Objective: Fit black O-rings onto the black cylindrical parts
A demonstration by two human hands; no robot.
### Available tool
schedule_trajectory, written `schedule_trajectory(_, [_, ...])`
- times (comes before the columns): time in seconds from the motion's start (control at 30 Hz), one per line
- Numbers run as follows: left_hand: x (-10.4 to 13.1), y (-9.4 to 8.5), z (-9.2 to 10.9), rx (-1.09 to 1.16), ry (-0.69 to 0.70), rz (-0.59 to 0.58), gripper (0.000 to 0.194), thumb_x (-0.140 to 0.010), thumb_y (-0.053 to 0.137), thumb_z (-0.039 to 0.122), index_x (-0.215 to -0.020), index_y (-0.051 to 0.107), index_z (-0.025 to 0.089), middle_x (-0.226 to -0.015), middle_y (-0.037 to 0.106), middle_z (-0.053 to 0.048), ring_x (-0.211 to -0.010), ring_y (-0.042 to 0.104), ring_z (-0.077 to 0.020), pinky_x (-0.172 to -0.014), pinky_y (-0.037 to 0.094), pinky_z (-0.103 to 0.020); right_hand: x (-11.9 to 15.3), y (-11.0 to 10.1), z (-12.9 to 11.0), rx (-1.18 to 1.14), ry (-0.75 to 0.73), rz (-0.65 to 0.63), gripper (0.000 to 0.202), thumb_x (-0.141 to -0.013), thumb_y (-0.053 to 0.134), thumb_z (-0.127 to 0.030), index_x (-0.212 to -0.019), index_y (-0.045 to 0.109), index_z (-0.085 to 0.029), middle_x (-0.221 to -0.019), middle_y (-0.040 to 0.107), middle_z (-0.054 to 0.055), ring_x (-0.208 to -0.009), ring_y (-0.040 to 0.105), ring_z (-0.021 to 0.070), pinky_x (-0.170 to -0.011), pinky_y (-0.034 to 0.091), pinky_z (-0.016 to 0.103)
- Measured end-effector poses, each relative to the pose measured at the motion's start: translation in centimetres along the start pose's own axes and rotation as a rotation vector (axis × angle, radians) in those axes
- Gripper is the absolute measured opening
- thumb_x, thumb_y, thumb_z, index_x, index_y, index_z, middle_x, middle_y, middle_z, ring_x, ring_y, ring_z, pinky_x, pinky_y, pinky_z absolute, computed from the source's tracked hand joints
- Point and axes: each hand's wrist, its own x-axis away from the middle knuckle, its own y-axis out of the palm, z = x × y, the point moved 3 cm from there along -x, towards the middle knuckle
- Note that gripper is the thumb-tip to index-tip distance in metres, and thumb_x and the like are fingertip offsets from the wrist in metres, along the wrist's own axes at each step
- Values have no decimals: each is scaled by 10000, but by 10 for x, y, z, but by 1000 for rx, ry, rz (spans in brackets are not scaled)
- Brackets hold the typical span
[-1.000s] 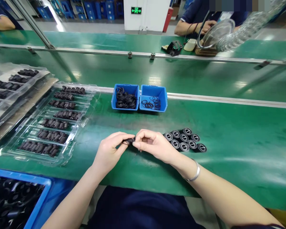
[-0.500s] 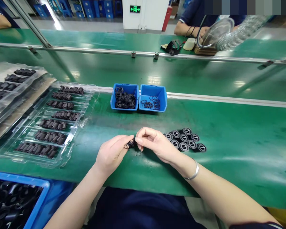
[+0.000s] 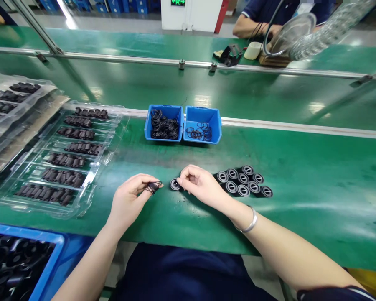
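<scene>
My left hand (image 3: 129, 200) is closed, pinching a small bunch of thin black rubber rings (image 3: 153, 187) between thumb and fingers. To its right, my right hand (image 3: 198, 184) grips the edge of a black cylindrical part (image 3: 174, 184), which stands on the green table with its round end up. Several similar black cylinders (image 3: 243, 179) stand grouped just right of my right hand, each showing a slotted grey-looking top. Beyond my hands are two blue bins, the left bin (image 3: 148, 133) heaped with black rings and the right bin (image 3: 218, 136) holding fewer.
A clear tray (image 3: 81, 211) with rows of small dark parts lies left, beside further stacked trays (image 3: 47, 90). A blue crate (image 3: 61, 246) of black parts sits at lower left. A metal rail (image 3: 128, 59) crosses behind; a co-worker's arm (image 3: 250, 28) is beyond it.
My left hand has moved left, away from my right hand, carrying the rings. The black cylinder at my right fingertips now shows its round end. The view has tilted slightly downward.
</scene>
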Motion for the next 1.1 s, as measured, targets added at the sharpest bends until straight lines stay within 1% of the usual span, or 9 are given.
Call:
schedule_trajectory(0.1, [7,4,6,-252,279,-46,174,-938,554,140,-1016,697,203,-1026,720,-54,-993,680,-159,-907,552,-278,-1,0,1,25,-13,5,240,-864,655,-366,-765,567,-166,-776,548,17,-620,520,123,-581,449,264])
schedule_trajectory(0.17, [13,8,8,-316,429,-78,237,-930,521,73,-1070,671,192,-1052,706,-67,-1013,671,-154,-913,546,-267,-1,0,2,42,-25,9,236,-866,652,-360,-761,572,-165,-793,545,19,-626,518,120,-584,451,261])
schedule_trajectory(0.3, [22,15,5,-418,568,-52,294,-903,516,22,-1113,651,176,-1075,671,-104,-970,681,-160,-855,572,-265,-1,0,3,68,-41,24,226,-868,649,-343,-749,576,-166,-806,544,21,-632,512,116,-582,455,253])
schedule_trajectory(0.37, [24,18,5,-458,650,-59,309,-889,525,13,-1129,645,166,-1153,669,-135,-1071,669,-201,-928,569,-326,-2,0,4,61,-43,28,227,-867,652,-344,-748,575,-167,-809,553,23,-628,512,115,-583,463,255])
schedule_trajectory(0.47, [26,24,6,-488,781,-139,300,-890,532,10,-1151,625,125,-1304,633,-185,-1273,574,-269,-1085,485,-459,-2,1,4,21,-42,14,237,-866,656,-352,-746,569,-168,-830,592,35,-637,531,119,-593,487,262])
schedule_trajectory(0.67, [28,29,12,-526,861,-179,276,-913,528,20,-1154,631,106,-1276,662,-176,-1308,547,-268,-1114,455,-490,2,2,8,-178,69,-77,255,-866,685,-382,-843,563,-159,-790,663,49,-625,614,133,-590,547,275])
schedule_trajectory(0.83, [39,32,16,-583,917,-225,235,-906,540,12,-1110,652,36,-1262,660,-212,-1291,557,-310,-1106,463,-496,9,5,10,-384,236,-232,332,-868,698,-425,-986,567,-144,-674,672,36,-559,657,152,-447,531,215])
schedule_trajectory(0.93, [43,35,16,-590,913,-242,238,-917,527,24,-1115,658,37,-1286,650,-196,-1306,544,-305,-1120,450,-481,8,9,7,-449,338,-305,340,-843,725,-418,-972,588,-135,-635,658,28,-556,670,160,-398,521,186])
schedule_trajectory(1.1, [42,37,14,-596,897,-232,230,-930,530,48,-1116,665,60,-1277,665,-161,-1304,552,-263,-1144,427,-426,1,10,7,-452,411,-329,322,-789,780,-380,-909,623,-125,-584,644,6,-473,640,130,-396,540,185])
